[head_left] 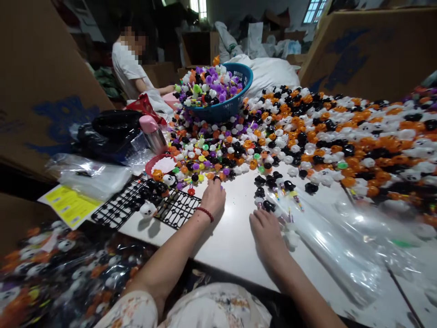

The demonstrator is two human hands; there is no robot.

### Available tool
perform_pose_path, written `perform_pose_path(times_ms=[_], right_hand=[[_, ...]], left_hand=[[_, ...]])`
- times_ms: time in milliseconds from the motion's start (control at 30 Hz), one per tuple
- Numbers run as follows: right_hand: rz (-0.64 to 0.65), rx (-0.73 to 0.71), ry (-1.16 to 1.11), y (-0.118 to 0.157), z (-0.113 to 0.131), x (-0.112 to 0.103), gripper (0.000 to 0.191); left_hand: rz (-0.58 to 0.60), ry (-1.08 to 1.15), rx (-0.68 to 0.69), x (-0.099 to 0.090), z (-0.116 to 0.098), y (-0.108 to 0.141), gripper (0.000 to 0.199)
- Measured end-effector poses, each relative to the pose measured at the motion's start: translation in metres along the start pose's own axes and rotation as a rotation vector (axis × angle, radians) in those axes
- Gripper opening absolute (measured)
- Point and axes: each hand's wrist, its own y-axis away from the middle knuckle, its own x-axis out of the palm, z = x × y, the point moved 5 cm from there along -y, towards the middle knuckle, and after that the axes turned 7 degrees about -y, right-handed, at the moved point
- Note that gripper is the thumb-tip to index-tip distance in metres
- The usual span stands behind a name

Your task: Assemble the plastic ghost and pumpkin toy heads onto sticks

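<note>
My left hand [214, 197], with a red bead bracelet [205, 211], reaches to the near edge of a heap of small coloured toys [205, 159]. Its fingers are closed around a small black toy [216, 178], mostly hidden by them. On the white table, my right hand [268, 232] has its fingers bent together beside several black toys [269, 206] with bright striped sticks. What those fingertips hold, if anything, is hidden. Clear plastic bags [327, 237] lie to the right of this hand. A black grid rack [175, 207] is left of my left hand, with a white ghost-faced toy [148, 209] on it.
A blue basket [235, 107] heaped with toys stands at the back. Orange, white and black toys [341, 132] cover the right side. A flask [153, 134], red basket [149, 167] and yellow sheet [71, 205] are left. A person [129, 68] sits beyond. Cardboard boxes [372, 50] flank the table.
</note>
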Motion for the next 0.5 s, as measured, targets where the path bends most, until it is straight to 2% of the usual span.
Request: perform_pose_path(times_ms=[67, 133, 200, 267, 333, 467, 500], right_hand=[[-0.014, 0.021, 0.003, -0.021, -0.010, -0.004, 0.046], [-0.069, 0.028, -0.010, -0.043, -0.006, -0.011, 0.049], [-0.103, -0.001, -0.060, -0.062, 0.011, -0.014, 0.055], [-0.067, -0.055, -0.152, -0.075, 0.033, -0.008, 0.057], [-0.002, -0.065, -0.268, -0.081, 0.050, 0.002, 0.054], [0.054, 0.043, -0.457, -0.073, 0.062, 0.014, 0.044], [0.050, 0.080, -0.486, -0.068, 0.062, 0.014, 0.042]], left_hand=[[0.005, 0.140, -0.039, -0.005, 0.000, 0.014, 0.011], [0.049, 0.342, -0.105, -0.008, 0.003, 0.031, 0.013], [0.149, 0.587, -0.143, -0.007, 0.003, 0.049, 0.019], [0.239, 0.778, -0.141, -0.007, 0.003, 0.062, 0.024], [0.200, 0.707, -0.110, -0.015, 0.008, 0.064, 0.029], [-0.165, 0.114, -0.078, -0.043, 0.033, 0.035, 0.026], [-0.220, -0.029, -0.100, -0.047, 0.041, 0.024, 0.031]])
